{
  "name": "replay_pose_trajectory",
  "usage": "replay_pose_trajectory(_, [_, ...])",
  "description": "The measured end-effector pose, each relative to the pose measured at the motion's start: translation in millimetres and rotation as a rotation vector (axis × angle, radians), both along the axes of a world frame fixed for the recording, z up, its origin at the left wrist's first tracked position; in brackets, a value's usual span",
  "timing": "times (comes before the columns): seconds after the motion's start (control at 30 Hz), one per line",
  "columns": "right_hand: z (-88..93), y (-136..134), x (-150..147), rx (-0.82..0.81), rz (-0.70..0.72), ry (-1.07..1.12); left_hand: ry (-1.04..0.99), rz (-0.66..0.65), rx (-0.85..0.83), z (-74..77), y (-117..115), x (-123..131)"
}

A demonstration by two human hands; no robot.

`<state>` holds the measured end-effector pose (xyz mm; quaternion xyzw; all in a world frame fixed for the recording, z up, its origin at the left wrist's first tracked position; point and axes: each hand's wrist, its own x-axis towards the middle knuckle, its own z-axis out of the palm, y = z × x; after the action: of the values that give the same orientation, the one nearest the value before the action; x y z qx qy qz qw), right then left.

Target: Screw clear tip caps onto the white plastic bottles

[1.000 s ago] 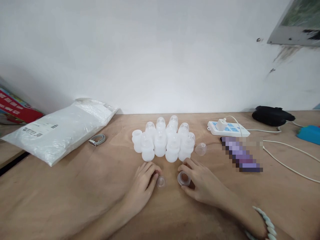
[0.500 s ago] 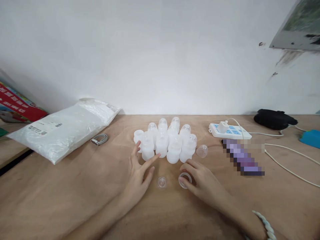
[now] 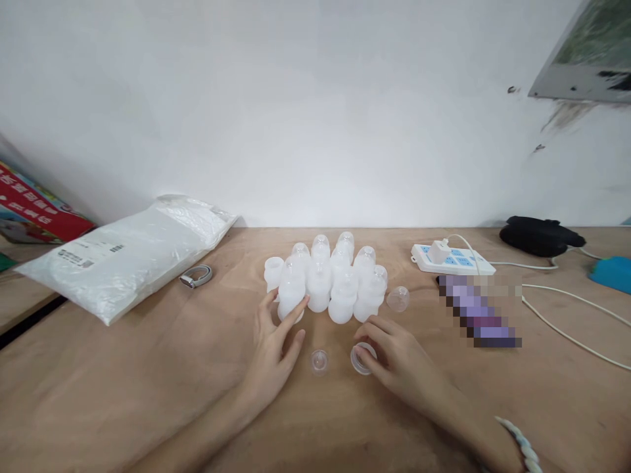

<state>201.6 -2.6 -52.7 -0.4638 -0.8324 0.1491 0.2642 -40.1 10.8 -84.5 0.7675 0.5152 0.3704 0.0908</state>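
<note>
Several small white plastic bottles [image 3: 331,279] stand clustered on the wooden table [image 3: 148,368]. My left hand [image 3: 274,345] reaches up to the front-left bottle [image 3: 290,293], thumb and forefinger closing round its base. My right hand [image 3: 394,361] rests on the table with its fingers pinched on a clear ring-shaped cap [image 3: 362,358]. A small clear dome piece [image 3: 319,361] lies loose between the two hands. Another clear dome cap [image 3: 397,298] lies just right of the bottles.
A white plastic bag [image 3: 123,253] and a grey band [image 3: 196,276] lie at the left. A power strip [image 3: 451,257] with cables, a blurred-out object [image 3: 480,310], a black item [image 3: 539,235] and a blue thing [image 3: 611,272] sit at the right. The wall is close behind.
My left hand left the small dome piece, rose toward the bottles and now pinches the front-left one. My right hand stays on the ring cap.
</note>
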Motion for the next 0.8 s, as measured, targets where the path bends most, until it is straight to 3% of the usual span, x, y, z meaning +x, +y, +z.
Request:
replay_pose_trajectory(0.17, [1.4, -3, 1, 0.130, 0.061, 0.127, 0.016, -0.070, 0.237, 2.7, -10, 2])
replay_pose_trajectory(0.37, [0.3, -4, -2, 0.190, 0.122, 0.132, 0.044, -0.103, 0.263, -3.2, -12, 3])
replay_pose_trajectory(0.47, [3.4, -5, -3, 0.205, 0.113, 0.142, -0.007, -0.106, 0.381, -6.0, -13, 1])
replay_pose_trajectory(0.67, [11.4, -16, 2, 0.206, 0.060, 0.371, 0.001, -0.472, 0.651, -4.0, -13, 2])
replay_pose_trajectory(0.8, [16.1, -20, 4, 0.188, 0.115, 0.363, 0.076, -0.522, 0.567, 4.2, -17, 3])
